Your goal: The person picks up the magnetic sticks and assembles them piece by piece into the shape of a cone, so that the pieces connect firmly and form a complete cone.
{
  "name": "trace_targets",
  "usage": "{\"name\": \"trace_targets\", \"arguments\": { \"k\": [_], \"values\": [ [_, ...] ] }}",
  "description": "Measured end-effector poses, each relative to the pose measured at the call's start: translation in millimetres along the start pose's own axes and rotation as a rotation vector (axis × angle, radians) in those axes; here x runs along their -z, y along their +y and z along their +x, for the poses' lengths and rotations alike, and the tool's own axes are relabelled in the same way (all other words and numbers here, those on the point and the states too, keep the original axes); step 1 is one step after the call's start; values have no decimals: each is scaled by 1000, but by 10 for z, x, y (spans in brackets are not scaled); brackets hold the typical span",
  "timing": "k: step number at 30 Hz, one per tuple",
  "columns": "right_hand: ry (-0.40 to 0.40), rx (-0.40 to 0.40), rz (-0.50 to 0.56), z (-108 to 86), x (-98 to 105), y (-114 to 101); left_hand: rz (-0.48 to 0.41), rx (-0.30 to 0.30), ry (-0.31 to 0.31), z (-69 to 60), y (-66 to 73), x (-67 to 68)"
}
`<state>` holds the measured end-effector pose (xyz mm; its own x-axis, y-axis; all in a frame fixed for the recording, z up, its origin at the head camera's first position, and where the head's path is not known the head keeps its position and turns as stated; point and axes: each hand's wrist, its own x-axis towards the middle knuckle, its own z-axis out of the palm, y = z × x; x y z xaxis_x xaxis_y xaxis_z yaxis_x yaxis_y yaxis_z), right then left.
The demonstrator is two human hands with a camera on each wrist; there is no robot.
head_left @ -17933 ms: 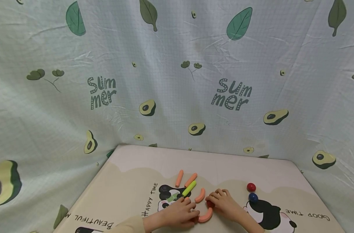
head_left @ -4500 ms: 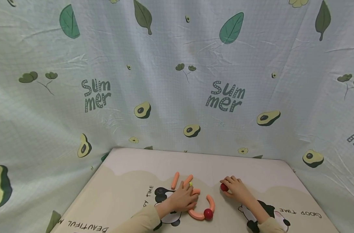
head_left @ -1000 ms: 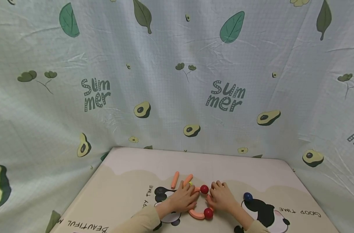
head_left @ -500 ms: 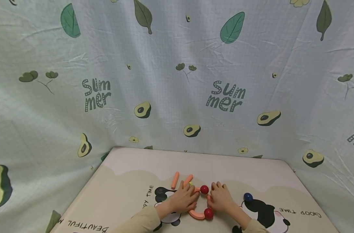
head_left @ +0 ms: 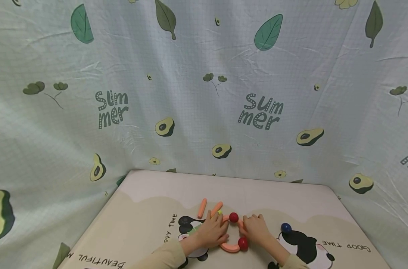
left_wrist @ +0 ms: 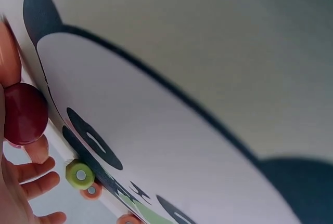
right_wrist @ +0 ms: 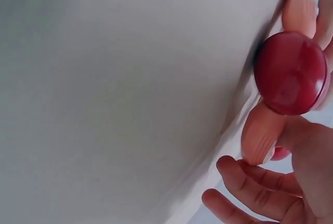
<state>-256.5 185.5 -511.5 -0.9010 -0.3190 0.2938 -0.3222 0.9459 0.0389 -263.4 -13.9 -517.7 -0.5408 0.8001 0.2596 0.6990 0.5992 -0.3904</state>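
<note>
In the head view, curved orange rods [head_left: 230, 248] and red balls form a ring on the table. One red ball [head_left: 233, 217] sits at its far side, another red ball [head_left: 243, 244] at its near right. My right hand [head_left: 256, 229] pinches the curved rod [right_wrist: 263, 133] between these two balls. Over the ring's left side lies my left hand [head_left: 210, 229], hiding part of it. In the left wrist view, a third red ball [left_wrist: 25, 114] lies against that hand, its fingers by a curved orange rod [left_wrist: 36, 148] that they appear to hold.
Two straight orange rods [head_left: 202, 208] lie beyond my left hand. A yellow-green rod [left_wrist: 79, 174] is mostly covered by that hand in the head view. A blue ball [head_left: 286, 227] stands to the right on the printed tabletop [head_left: 150, 194]. A patterned curtain [head_left: 190, 93] hangs behind.
My right hand brought a red ball from the right to the ring's far side. In the last second, it shifted the right curved rod until its end meets that ball. My left hand has barely moved.
</note>
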Motion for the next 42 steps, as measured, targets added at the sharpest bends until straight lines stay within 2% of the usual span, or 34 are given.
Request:
{"name": "trace_targets", "arguments": {
  "k": [4,7,13,16,20,25,31,35,42],
  "values": [
    [10,-5,-1,4,-1,-9,15,11,20,11,15,4],
    [46,14,-26,9,-8,-9,8,11,11,18,21,15],
    [152,87,-125,13,-26,23,-79,-1,2,28,20,57],
    [142,109,-158,14,-23,56,-116,-10,24,35,17,59],
    [122,126,-171,26,-20,98,-124,-18,62,51,13,42],
    [98,124,-157,37,-10,113,-126,-29,8,81,12,27],
    [33,121,-145,34,-1,128,-155,-31,-62,103,10,18],
    [20,133,-142,34,-5,153,-159,-29,-63,110,17,10],
    [59,176,-69,24,1,210,-116,-27,-49,116,35,-16]
  ]
}}
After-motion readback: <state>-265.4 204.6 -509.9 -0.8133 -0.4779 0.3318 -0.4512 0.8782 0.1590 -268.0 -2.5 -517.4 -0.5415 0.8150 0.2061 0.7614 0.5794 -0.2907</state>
